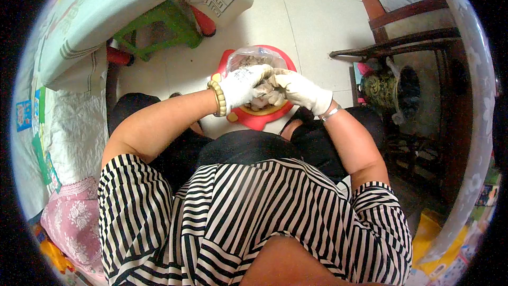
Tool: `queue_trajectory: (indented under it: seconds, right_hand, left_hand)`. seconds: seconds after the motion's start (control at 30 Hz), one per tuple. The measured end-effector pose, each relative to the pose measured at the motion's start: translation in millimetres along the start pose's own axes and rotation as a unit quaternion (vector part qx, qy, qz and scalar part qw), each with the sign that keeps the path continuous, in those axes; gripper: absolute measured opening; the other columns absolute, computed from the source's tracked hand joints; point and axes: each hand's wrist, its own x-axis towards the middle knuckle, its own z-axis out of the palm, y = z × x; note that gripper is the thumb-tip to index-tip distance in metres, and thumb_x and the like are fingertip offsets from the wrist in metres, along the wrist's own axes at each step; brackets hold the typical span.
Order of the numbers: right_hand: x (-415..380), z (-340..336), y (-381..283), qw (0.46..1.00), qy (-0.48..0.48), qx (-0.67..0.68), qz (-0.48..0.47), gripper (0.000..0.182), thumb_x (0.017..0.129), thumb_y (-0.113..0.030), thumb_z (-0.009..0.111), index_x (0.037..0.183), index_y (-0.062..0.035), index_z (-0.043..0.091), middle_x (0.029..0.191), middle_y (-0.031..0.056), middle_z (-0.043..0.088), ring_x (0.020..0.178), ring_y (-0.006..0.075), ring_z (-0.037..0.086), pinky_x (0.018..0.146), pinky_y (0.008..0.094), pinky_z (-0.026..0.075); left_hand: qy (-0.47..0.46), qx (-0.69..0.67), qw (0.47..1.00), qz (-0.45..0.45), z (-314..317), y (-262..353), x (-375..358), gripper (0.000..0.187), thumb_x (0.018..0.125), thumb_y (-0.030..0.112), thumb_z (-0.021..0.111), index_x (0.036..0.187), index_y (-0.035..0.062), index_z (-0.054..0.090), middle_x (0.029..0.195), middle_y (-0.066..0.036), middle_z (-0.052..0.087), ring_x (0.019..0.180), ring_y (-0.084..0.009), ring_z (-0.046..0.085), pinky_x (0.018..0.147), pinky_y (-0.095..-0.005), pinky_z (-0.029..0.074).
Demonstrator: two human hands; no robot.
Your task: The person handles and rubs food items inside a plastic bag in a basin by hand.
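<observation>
White work gloves cover both of my hands, which meet over a red plastic stool or basin (pixel 253 121) on the floor. A clear plastic bag (pixel 260 52) lies in or on it, with greyish-brown pieces (pixel 248 62) inside that I cannot identify. My left hand (pixel 242 86), below a beaded bracelet (pixel 217 98), has its fingers curled inward. Against it, my right hand (pixel 304 89) is bent with its fingertips together. Something small and greyish seems to sit between the two hands, but the fingers mostly hide it.
A cloth-covered table (pixel 153 5) stands at the upper left, a green plastic stool (pixel 159 29) under it. To the right is dark wooden furniture (pixel 407 37) with a decorated black-and-gold object (pixel 378 87) beneath. Pale floor tiles (pixel 312 16) stretch ahead. A pink patterned cloth (pixel 74 214) lies at the lower left.
</observation>
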Motion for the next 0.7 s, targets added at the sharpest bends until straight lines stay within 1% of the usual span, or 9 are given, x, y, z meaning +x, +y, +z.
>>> queue_trajectory:
  seconds: [0.03,0.1,0.17,0.27,0.4,0.5,0.53,0.6,0.7]
  right_hand:
    - [-1,-2,0,0.999,-0.005,-0.037,0.014,0.032,0.091,-0.010,0.048,0.121,-0.0010,0.047,0.105,0.0104,0.063,0.087,0.0167,0.065,0.067,0.0273,0.055]
    - [-3,0,1,0.997,-0.010,-0.074,0.030,0.032,0.090,-0.009,0.047,0.121,-0.0003,0.047,0.105,0.0108,0.063,0.088,0.0178,0.064,0.071,0.0284,0.055]
    - [-6,8,3,1.000,0.004,-0.011,0.013,0.032,0.093,-0.011,0.049,0.122,0.0014,0.045,0.110,0.0125,0.059,0.094,0.0182,0.062,0.076,0.0276,0.055]
    - [-7,10,3,0.998,0.053,-0.041,0.011,0.032,0.093,-0.013,0.049,0.121,0.0028,0.045,0.110,0.0123,0.059,0.095,0.0177,0.061,0.079,0.0278,0.054]
    - [-5,2,5,0.999,0.029,-0.037,-0.005,0.034,0.093,-0.015,0.050,0.122,0.0040,0.045,0.110,0.0123,0.058,0.097,0.0175,0.060,0.082,0.0281,0.052]
    - [-5,5,3,0.998,0.052,-0.034,-0.013,0.032,0.092,-0.009,0.050,0.122,-0.0003,0.046,0.108,0.0106,0.061,0.092,0.0181,0.063,0.078,0.0297,0.054]
    - [-4,3,3,0.999,0.048,-0.024,-0.008,0.031,0.092,-0.010,0.050,0.121,-0.0002,0.047,0.108,0.0108,0.061,0.092,0.0180,0.063,0.079,0.0298,0.054]
    - [-4,4,-1,0.999,0.045,-0.014,-0.004,0.030,0.092,-0.010,0.051,0.121,-0.0001,0.048,0.108,0.0109,0.061,0.093,0.0179,0.063,0.080,0.0298,0.054]
    - [-7,6,-11,1.000,-0.001,0.015,-0.013,0.029,0.092,-0.010,0.050,0.120,-0.0004,0.049,0.108,0.0107,0.061,0.094,0.0177,0.063,0.081,0.0300,0.053]
  left_hand:
    - [0.000,0.000,1.000,0.000,6,-6,1,0.036,0.085,0.019,0.059,0.118,0.0034,0.052,0.110,-0.015,0.060,0.103,-0.0266,0.057,0.091,-0.0349,0.043]
    - [0.050,-0.003,0.997,0.054,14,-13,1,0.029,0.083,0.021,0.059,0.106,0.0039,0.054,0.100,-0.020,0.060,0.096,-0.0351,0.057,0.083,-0.0393,0.044]
    - [0.043,-0.014,0.998,0.041,18,-16,0,0.029,0.083,0.022,0.059,0.105,0.0039,0.054,0.099,-0.020,0.060,0.096,-0.0351,0.058,0.082,-0.0394,0.044]
    - [0.043,-0.026,0.999,0.021,18,-17,0,0.029,0.083,0.023,0.060,0.103,0.0036,0.054,0.096,-0.020,0.061,0.094,-0.0351,0.058,0.081,-0.0395,0.045]
    - [0.063,0.010,0.997,0.035,11,-9,1,0.028,0.082,0.024,0.060,0.100,0.0030,0.054,0.094,-0.020,0.060,0.092,-0.0346,0.059,0.079,-0.0392,0.045]
    - [0.003,0.035,0.999,-0.034,3,4,0,0.032,0.084,0.016,0.060,0.112,0.0029,0.053,0.107,-0.015,0.060,0.099,-0.0279,0.058,0.088,-0.0359,0.044]
    - [0.003,0.035,0.999,-0.035,5,3,-1,0.032,0.084,0.016,0.060,0.112,0.0029,0.053,0.107,-0.015,0.060,0.099,-0.0279,0.058,0.088,-0.0359,0.044]
    - [0.081,-0.018,0.997,0.004,9,2,-2,0.035,0.084,0.017,0.060,0.115,0.0023,0.052,0.107,-0.014,0.060,0.099,-0.0260,0.058,0.088,-0.0346,0.044]
    - [0.052,-0.059,0.997,0.009,1,7,3,0.037,0.084,0.016,0.061,0.117,0.0016,0.052,0.107,-0.014,0.061,0.099,-0.0243,0.058,0.089,-0.0337,0.044]
